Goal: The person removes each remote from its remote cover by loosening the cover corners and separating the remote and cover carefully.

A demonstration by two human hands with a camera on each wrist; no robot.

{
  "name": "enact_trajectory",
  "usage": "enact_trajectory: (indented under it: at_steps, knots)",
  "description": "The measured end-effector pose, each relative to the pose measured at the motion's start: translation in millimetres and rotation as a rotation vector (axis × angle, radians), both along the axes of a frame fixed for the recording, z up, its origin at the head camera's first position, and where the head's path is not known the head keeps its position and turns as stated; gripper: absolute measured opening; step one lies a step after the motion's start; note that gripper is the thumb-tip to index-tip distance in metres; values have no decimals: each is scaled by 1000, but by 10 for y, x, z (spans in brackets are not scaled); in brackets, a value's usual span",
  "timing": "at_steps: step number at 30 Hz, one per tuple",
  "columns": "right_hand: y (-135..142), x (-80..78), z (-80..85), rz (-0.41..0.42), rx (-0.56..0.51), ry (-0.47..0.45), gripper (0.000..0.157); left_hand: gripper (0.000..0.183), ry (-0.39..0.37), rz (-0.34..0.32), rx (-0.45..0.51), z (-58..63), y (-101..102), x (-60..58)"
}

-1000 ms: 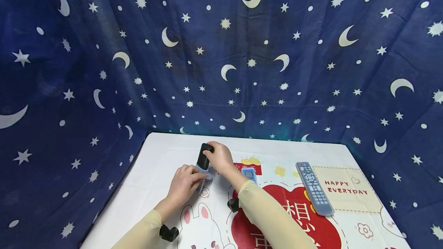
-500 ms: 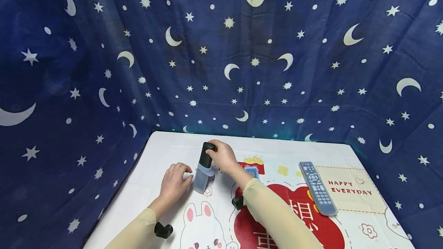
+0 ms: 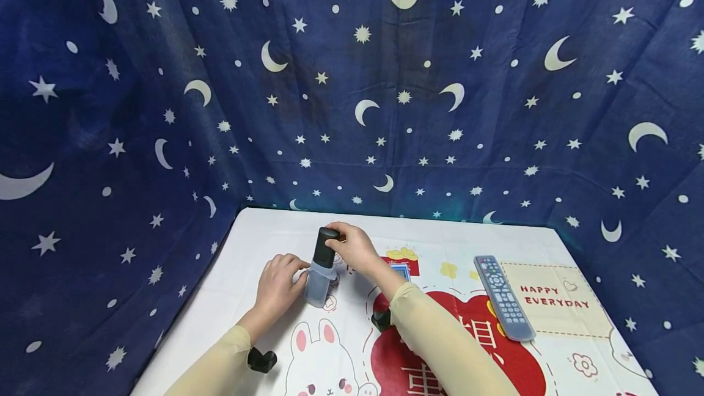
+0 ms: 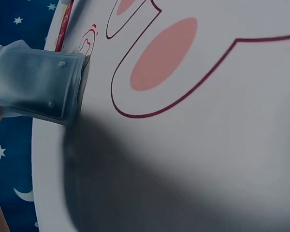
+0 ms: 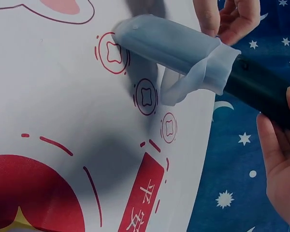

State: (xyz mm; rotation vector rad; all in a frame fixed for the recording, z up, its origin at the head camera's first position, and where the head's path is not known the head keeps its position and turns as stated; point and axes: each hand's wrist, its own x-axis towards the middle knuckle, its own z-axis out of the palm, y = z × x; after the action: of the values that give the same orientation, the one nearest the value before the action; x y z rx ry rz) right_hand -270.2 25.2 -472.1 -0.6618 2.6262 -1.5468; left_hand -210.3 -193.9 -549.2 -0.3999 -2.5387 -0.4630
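A black remote control sticks up out of a translucent silicone cover, its lower part inside. My right hand holds the remote's upper end between thumb and fingers; the right wrist view shows that grip on the remote. A folded-back flap hangs at the mouth of the cover. My left hand pinches the cover's left edge just below its mouth. In the left wrist view the lower end of the cover shows, with only a bit of that hand at the frame's edge.
A grey remote in a clear cover lies at the right on the printed tablecloth. Partly hidden behind my right wrist is a smaller blue-edged device. Dark blue star-and-moon curtains rise behind the table and at its sides.
My left hand first gripped the cover's front, then drew off to the left, and now has its fingers back on the cover's edge. My right hand keeps holding the remote.
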Motion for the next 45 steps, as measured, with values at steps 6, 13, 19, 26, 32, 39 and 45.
enact_trajectory:
  at_steps: [6,13,19,26,32,39,45]
  knots:
    - [10,14,-1,29,-20,-4,34,9,10,-15,-49,6,-30,-17]
    - [6,14,-4,54,-20,8,34,11,44,-82,-179,-68,-110,27]
    - [1,5,0,39,-18,-14,36,10,-33,-62,-148,-130,-115,51]
    - [-1,-3,-109,12,-173,-119,41,5,-250,41,113,-80,-47,70]
    - [-24,0,-166,26,-365,-223,45,9,-367,79,259,-34,19,57]
    - [30,-59,-80,-24,-463,-233,46,28,-571,78,502,37,55,92]
    - [75,-91,-22,-28,-470,-228,44,38,-763,-63,817,95,120,135]
